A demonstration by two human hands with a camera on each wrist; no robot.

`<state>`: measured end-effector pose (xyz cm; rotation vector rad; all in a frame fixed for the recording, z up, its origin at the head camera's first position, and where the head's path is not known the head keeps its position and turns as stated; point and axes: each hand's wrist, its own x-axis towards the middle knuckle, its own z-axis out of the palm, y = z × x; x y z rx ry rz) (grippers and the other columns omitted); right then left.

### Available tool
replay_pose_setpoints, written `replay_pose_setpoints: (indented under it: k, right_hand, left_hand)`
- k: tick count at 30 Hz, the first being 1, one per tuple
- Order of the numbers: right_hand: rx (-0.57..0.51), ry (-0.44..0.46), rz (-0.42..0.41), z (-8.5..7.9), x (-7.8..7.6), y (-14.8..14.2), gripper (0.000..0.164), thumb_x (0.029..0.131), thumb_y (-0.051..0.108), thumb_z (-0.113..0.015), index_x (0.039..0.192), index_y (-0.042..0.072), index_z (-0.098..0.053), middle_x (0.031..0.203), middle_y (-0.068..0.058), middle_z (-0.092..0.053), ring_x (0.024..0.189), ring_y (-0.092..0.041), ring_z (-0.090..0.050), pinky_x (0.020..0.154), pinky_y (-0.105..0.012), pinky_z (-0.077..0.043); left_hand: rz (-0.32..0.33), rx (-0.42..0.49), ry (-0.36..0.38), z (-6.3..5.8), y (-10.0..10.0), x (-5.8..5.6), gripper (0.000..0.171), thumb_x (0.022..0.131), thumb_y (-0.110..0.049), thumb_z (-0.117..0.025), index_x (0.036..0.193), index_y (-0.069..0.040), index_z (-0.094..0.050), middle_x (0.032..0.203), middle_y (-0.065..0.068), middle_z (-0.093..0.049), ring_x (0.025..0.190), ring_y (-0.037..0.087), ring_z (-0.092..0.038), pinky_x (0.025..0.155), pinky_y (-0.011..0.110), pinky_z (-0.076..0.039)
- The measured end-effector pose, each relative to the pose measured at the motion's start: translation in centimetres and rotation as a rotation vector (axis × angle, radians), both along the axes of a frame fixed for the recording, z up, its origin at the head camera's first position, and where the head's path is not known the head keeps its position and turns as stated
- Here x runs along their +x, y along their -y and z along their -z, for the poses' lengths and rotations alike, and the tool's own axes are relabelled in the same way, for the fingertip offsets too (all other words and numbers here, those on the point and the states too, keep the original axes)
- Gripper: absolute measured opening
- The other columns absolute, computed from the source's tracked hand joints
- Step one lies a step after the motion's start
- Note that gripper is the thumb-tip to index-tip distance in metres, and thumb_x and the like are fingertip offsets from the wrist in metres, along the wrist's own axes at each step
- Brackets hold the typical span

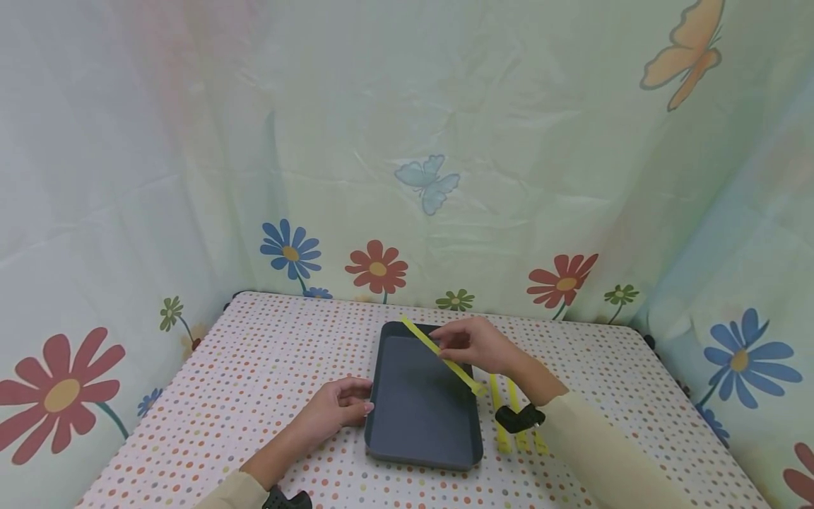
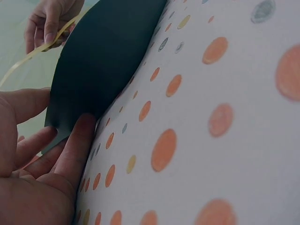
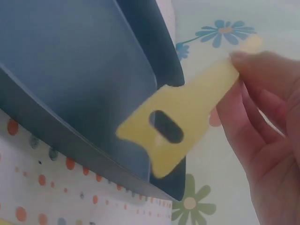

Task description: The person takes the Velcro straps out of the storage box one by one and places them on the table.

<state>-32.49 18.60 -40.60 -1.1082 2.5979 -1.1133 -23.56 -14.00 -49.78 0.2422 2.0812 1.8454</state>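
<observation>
A dark grey rectangular tray (image 1: pixel 422 410) lies on the dotted tabletop. Over its right side, my right hand (image 1: pixel 473 344) pinches a yellow hook-and-loop cable tie (image 1: pixel 455 369) between thumb and fingers. The tie slants across the tray's far right part in the head view. Its wide slotted head (image 3: pixel 164 126) hangs over the tray's rim in the right wrist view. My left hand (image 1: pixel 337 404) rests against the tray's left wall, with its fingertips (image 2: pixel 84 124) touching the outside.
Three more yellow ties (image 1: pixel 500 417) lie side by side right of the tray, partly hidden by the right wrist. Black bands (image 1: pixel 520 418) circle both wrists. A flower-and-butterfly curtain (image 1: pixel 331 141) hangs behind and beside the table (image 1: pixel 267 353).
</observation>
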Motion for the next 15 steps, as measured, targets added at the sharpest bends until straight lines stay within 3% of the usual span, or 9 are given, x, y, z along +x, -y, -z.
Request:
replay_pose_setpoints:
  k: [5, 15]
  right_hand:
    - [-0.060, 0.028, 0.097, 0.5, 0.5, -0.5, 0.038, 0.091, 0.018, -0.079, 0.127, 0.007, -0.072, 0.096, -0.003, -0.076, 0.083, -0.012, -0.072, 0.073, -0.022, -0.061]
    - [-0.191, 0.100, 0.191, 1.4, 1.4, -1.6, 0.037, 0.093, 0.022, -0.078, 0.128, 0.011, -0.071, 0.094, -0.006, -0.075, 0.075, -0.017, -0.071, 0.066, -0.032, -0.063]
  left_hand:
    - [0.000, 0.005, 0.006, -0.1, -0.1, 0.0, 0.060, 0.093, -0.023, -0.077, 0.144, 0.000, -0.054, 0.118, 0.012, -0.071, 0.104, 0.018, -0.071, 0.088, 0.035, -0.063]
    - [-0.011, -0.025, -0.004, 0.0, -0.2, 0.1, 0.058, 0.093, -0.023, -0.077, 0.143, -0.002, -0.055, 0.129, 0.012, -0.068, 0.105, 0.018, -0.071, 0.088, 0.034, -0.063]
